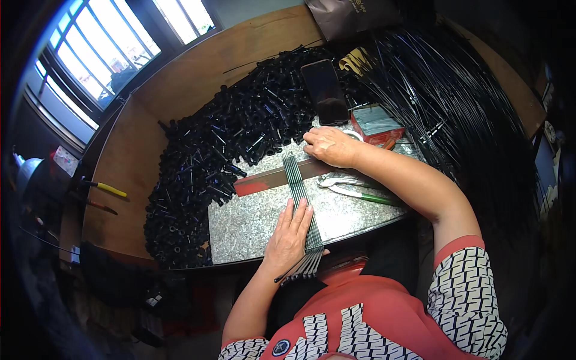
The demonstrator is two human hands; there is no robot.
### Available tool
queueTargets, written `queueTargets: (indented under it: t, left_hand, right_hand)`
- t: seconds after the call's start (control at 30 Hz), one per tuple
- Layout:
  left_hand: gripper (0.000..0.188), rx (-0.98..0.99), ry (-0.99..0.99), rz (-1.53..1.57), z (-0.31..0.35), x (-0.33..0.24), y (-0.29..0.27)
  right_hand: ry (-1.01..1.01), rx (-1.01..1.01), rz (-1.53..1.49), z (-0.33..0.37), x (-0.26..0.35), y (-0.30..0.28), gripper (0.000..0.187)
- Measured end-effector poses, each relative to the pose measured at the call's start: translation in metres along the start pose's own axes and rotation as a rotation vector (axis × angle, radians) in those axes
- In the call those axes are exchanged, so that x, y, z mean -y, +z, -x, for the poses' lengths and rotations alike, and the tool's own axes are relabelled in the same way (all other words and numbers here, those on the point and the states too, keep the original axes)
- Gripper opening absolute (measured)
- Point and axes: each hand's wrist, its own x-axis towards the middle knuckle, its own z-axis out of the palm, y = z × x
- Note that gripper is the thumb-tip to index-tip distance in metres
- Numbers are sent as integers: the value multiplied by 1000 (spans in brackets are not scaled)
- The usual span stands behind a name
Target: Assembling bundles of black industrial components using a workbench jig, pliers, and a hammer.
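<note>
A flat row of several thin dark metal rods (294, 174) lies across the grey speckled board, with bent, thicker ends overhanging its near edge. My left hand (288, 234) rests its straight fingers on top of the rods, and its thumb tip shows past their other side, so it holds them. Beneath the rods runs a flat reddish-brown bar (261, 182). Beyond the bar, my right hand (331, 147) has its fingers curled in close to the pile of short black tubular parts (240, 120). Whatever those fingers hold is hidden.
Green-handled pincers (354, 191) lie right of the rods. Behind my right forearm is a red box (378, 124) of thin grey pieces. A dark phone (324, 90) leans on the pile. Long black rods (444, 90) fill the right. Wooden walls (144, 144) border the table.
</note>
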Motion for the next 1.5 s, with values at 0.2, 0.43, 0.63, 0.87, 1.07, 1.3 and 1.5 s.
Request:
queueTargets:
  t: [0.2, 0.43, 0.63, 0.87, 1.07, 1.3, 1.5]
  left_hand:
    - [100, -29, 22, 1, 1, 0, 0]
    - [100, -36, 25, -1, 0, 1, 1]
    - [100, -33, 27, -11, 0, 2, 1]
    - [101, -33, 27, -4, 0, 2, 1]
    - [97, -17, 13, -15, -1, -1, -1]
    - [94, -22, 12, -4, 1, -1, -2]
    - [89, -46, 22, -40, 2, 0, -2]
  right_hand:
    - [0, 58, -46, -3, 4, -1, 15]
    - [8, 8, -132, -4, -1, 0, 16]
    - [-1, 64, -124, -7, 2, 2, 15]
    - [-12, 26, -127, -11, 6, -1, 15]
    - [85, -122, -178, -16, 14, 23, 13]
    - [218, -248, -124, 9, -18, -18, 12]
    - [592, 280, 249, 57, -65, -69, 16]
